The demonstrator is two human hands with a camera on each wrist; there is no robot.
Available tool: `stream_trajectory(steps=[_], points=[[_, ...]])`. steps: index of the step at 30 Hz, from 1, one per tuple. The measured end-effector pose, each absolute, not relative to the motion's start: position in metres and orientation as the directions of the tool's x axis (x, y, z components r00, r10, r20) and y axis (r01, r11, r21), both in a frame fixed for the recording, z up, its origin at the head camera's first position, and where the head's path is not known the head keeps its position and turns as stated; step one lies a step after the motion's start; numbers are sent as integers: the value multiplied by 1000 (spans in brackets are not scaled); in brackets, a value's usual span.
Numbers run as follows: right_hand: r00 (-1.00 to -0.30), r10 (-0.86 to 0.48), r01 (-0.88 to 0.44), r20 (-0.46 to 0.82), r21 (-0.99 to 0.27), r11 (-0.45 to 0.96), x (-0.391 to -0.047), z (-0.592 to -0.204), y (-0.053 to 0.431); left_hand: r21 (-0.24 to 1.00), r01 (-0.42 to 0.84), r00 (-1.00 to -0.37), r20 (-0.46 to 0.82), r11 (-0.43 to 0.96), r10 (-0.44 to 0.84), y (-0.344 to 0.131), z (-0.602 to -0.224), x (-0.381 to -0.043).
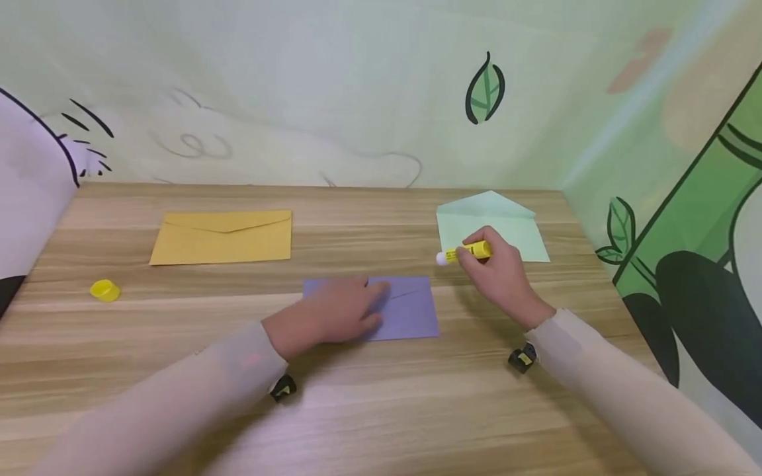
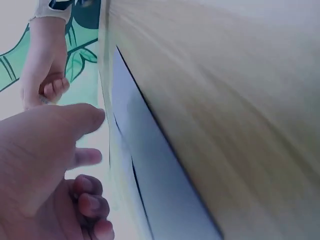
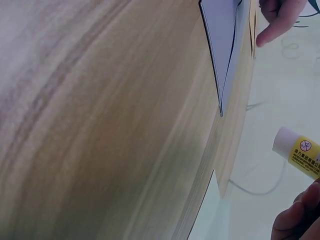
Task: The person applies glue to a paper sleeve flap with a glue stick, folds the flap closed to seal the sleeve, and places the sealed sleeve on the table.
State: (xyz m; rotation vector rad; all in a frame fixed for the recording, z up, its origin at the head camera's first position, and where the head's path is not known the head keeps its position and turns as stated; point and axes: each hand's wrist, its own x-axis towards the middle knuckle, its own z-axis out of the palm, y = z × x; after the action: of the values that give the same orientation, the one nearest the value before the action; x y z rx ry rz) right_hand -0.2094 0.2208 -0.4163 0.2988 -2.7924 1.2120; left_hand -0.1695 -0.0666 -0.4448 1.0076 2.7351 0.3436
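A purple envelope (image 1: pixel 411 317) lies flap side up on the table, its flap folded down. Over its left part is my left hand (image 1: pixel 336 311), fingers loosely bent and pinching nothing. In the left wrist view this hand (image 2: pixel 40 160) appears slightly apart from the envelope (image 2: pixel 160 170). My right hand (image 1: pixel 499 274) grips a yellow glue stick (image 1: pixel 476 250), uncapped, its white end pointing left. The right wrist view shows the glue stick (image 3: pixel 302 152) held above the tabletop. Behind that hand, a mint green envelope (image 1: pixel 464 221) lies with its flap raised, partly hidden.
A yellow envelope (image 1: pixel 232 244) with its flap down lies at the back left of the wooden table (image 1: pixel 369 410). The yellow glue cap (image 1: pixel 104 290) sits near the left side. A painted wall (image 1: pixel 333 92) borders the back and right.
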Motion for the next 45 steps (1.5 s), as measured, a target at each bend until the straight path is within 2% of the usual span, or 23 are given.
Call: stream_trajectory(steps=[5, 8, 17, 24, 30, 45], points=[[-980, -149, -196, 129, -720, 666, -207, -418, 219, 163, 575, -791, -141, 802, 595, -99, -444, -161], [-980, -151, -200, 132, -721, 664, -208, -420, 220, 136, 573, -789, -176, 808, 589, -115, -442, -156], [-976, -156, -216, 150, -724, 655, -209, -422, 221, 243, 579, -730, -271, 778, 627, -134, -441, -155], [-977, -157, -211, 142, -726, 655, -208, -423, 221, 285, 574, -736, -231, 767, 636, -140, -450, -174], [-982, -148, -189, 120, -720, 668, -206, -421, 223, 284, 555, -761, -205, 782, 615, -140, -451, -189], [-980, -147, -200, 136, -727, 657, -205, -418, 224, 136, 427, -871, -205, 894, 447, -132, -454, -217]])
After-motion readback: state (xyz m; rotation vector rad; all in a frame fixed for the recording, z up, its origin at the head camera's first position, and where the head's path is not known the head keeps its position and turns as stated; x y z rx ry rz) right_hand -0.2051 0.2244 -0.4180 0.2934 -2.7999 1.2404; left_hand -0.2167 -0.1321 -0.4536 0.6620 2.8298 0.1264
